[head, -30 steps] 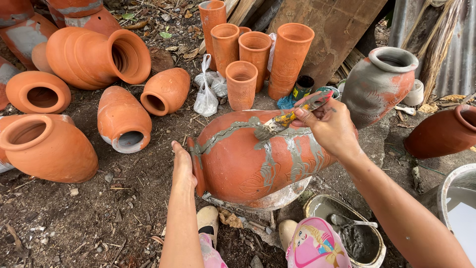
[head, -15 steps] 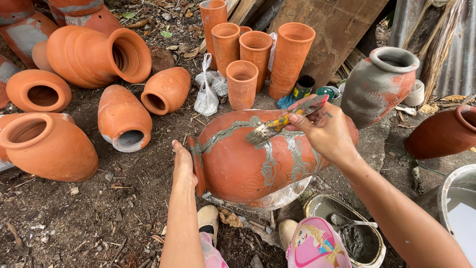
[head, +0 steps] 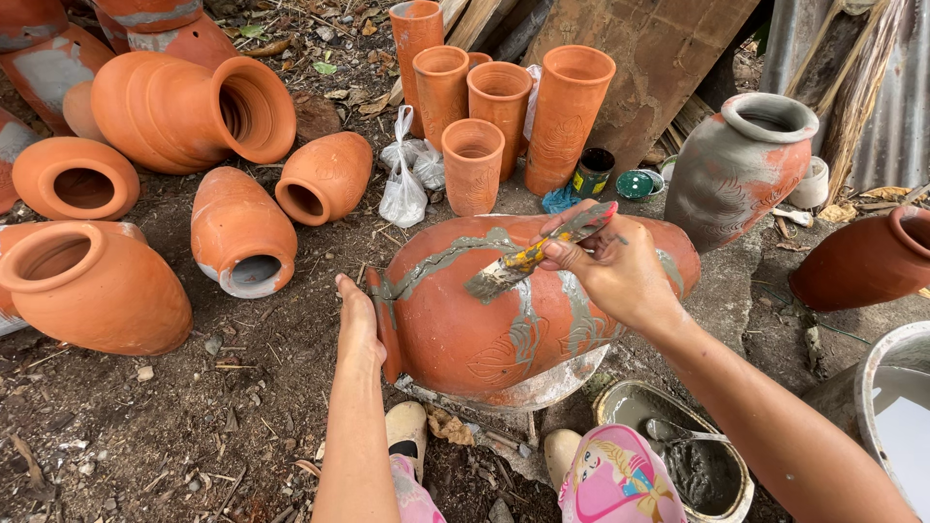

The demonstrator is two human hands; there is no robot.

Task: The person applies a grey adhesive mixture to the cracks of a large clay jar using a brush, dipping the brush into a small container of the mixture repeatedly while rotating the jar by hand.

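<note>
A large terracotta pot (head: 465, 334) lies on its side in front of me, streaked with grey bands. My left hand (head: 356, 320) presses flat against its rim end on the left. My right hand (head: 612, 269) is above the pot and grips a paint-smeared brush (head: 528, 258). The brush's grey bristles touch the pot's upper surface near the middle. A round bowl of grey slurry (head: 699, 471) with a spoon in it sits on the ground below my right forearm.
Several terracotta pots (head: 242, 237) lie on the dirt at left, and tall terracotta cylinders (head: 567, 111) stand behind. A grey-coated jar (head: 741, 169) stands at right, another pot (head: 862, 261) beyond it. A white plastic bag (head: 404, 184), small tins (head: 592, 172) and a bucket (head: 886, 407) are nearby.
My right hand has drawn the brush leftward and down across the top of the pot. My left hand has stayed on the rim.
</note>
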